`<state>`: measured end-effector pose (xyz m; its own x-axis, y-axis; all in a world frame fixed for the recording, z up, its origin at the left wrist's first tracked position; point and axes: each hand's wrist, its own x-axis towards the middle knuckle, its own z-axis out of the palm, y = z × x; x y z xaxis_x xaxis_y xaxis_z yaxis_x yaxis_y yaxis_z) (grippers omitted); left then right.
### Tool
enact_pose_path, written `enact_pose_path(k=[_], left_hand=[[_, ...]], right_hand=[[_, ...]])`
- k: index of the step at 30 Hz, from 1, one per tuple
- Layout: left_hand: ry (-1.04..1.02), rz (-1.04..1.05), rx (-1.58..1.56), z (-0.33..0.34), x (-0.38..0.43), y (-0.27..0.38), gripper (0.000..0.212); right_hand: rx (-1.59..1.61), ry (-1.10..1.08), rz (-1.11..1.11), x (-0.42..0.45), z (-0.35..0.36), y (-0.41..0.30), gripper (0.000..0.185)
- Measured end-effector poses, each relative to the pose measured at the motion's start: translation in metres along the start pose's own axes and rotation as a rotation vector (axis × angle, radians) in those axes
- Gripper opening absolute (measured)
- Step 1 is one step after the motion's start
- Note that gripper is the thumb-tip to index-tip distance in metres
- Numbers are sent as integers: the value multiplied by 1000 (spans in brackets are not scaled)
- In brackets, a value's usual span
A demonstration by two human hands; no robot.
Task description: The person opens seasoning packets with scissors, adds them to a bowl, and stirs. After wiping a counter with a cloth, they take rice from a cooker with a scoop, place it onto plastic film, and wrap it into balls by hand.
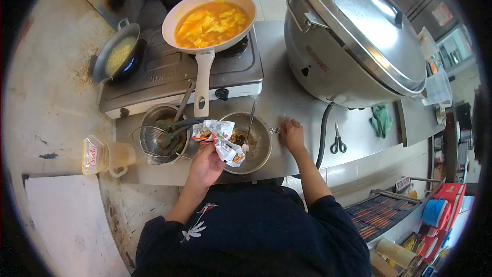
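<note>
My left hand (205, 165) pinches crumpled, printed plastic sachets (221, 138) above the left side of a round metal bowl (265, 154). Inside the bowl lies a brownish seasoning mixture (241, 138), partly hidden by the sachets. A thin metal utensil (251, 121) leans in it with its upper end past the far rim. To the bowl's right, my right hand (293, 135) is curled low over the counter. A small shiny fitting (274, 130) spans from the bowl's side to these fingers; whether they grip it is hidden.
Left stand a metal pot (184, 150) with a strainer (153, 138) and ladles, and an oil jug (111, 157). Behind, a pan of orange egg soup (211, 23) sits on a gas stove (161, 73), its handle overhanging the front. Right are a large rice cooker (319, 57), a hose (326, 134) and scissors (338, 142).
</note>
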<state>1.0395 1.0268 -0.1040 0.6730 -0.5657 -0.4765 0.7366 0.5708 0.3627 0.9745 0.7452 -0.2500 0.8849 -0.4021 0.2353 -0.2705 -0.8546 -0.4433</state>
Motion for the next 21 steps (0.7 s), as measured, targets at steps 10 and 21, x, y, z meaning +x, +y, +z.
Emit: enact_pose_path(k=[10,21], left_hand=[[-53,-115,75,6,6,-22,22],[-122,-88,111,0,-11,-26,26]], right_hand=[[216,-42,107,-8,-18,0,30],[-218,-339,-163,34,16,1,24]])
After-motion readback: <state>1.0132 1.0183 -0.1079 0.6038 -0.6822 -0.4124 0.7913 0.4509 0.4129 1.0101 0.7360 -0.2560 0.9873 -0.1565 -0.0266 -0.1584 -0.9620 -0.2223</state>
